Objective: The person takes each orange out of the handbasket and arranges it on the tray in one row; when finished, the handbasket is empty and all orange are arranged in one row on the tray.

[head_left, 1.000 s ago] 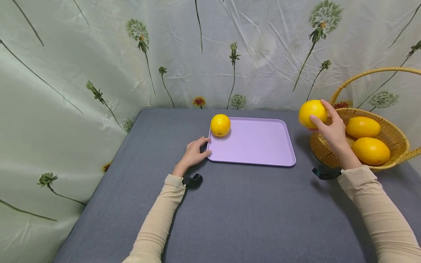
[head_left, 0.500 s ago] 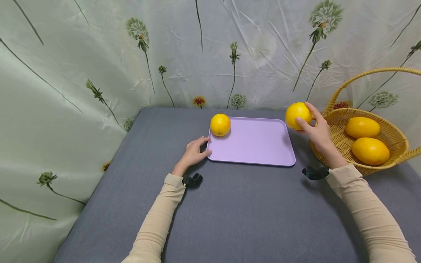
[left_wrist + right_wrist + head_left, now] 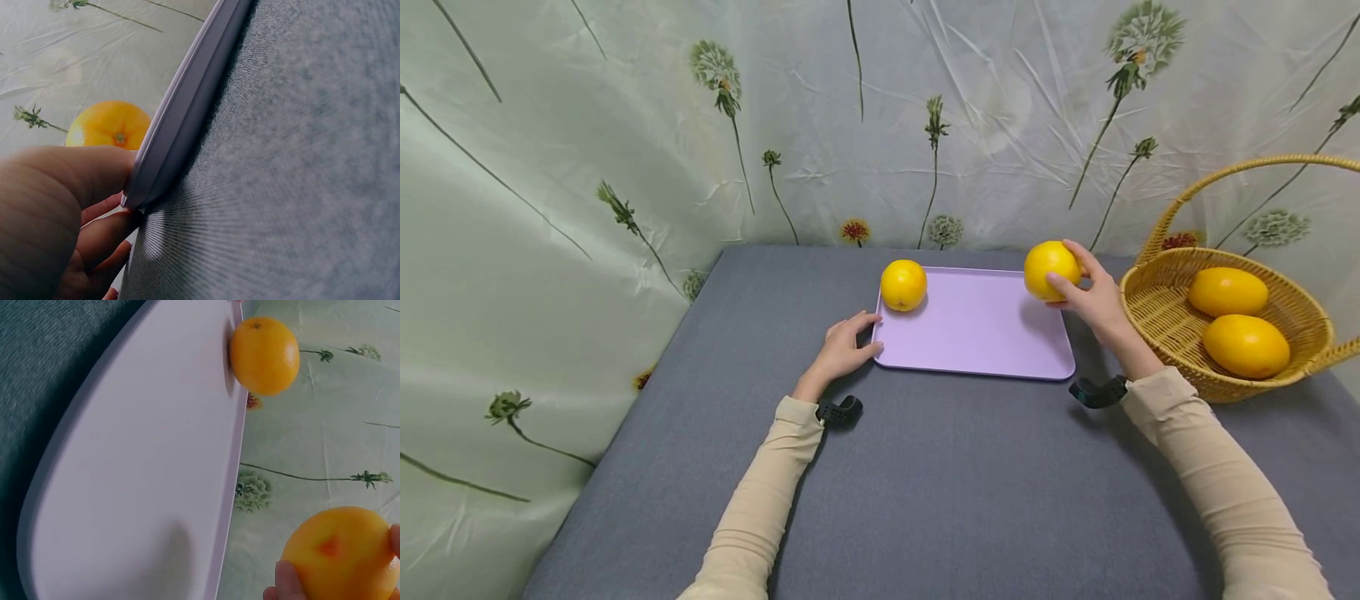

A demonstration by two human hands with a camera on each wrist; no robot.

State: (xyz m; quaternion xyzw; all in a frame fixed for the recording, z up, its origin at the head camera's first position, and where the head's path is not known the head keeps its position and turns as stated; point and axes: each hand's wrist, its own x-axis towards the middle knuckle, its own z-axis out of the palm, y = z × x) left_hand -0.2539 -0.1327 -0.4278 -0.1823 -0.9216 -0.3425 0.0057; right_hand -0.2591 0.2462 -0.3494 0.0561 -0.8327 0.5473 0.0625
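Note:
Above the right end of a lilac tray point(image 3: 970, 325), my right hand point(image 3: 1105, 304) holds an orange point(image 3: 1049, 270) between thumb and fingers. In the right wrist view that orange point(image 3: 340, 556) is off the tray, and its shadow falls on the tray surface. A second orange point(image 3: 903, 285) sits at the tray's far left corner. My left hand point(image 3: 842, 348) touches the tray's left rim with thumb and fingertips spread along it. The left wrist view has the thumb point(image 3: 103, 172) at the tray corner and other fingers below it, partly hidden.
A wicker basket point(image 3: 1165, 337) with a tall handle stands to the right, holding two oval-looking yellow fruits point(image 3: 1246, 346). Grey cloth point(image 3: 940, 483) covers the table. Behind and at the left hangs a pale curtain point(image 3: 805, 100) printed with flowers.
My right hand has carried the orange leftward, from beside the basket rim to over the tray's right end. The left hand, the tray and the other orange have stayed put.

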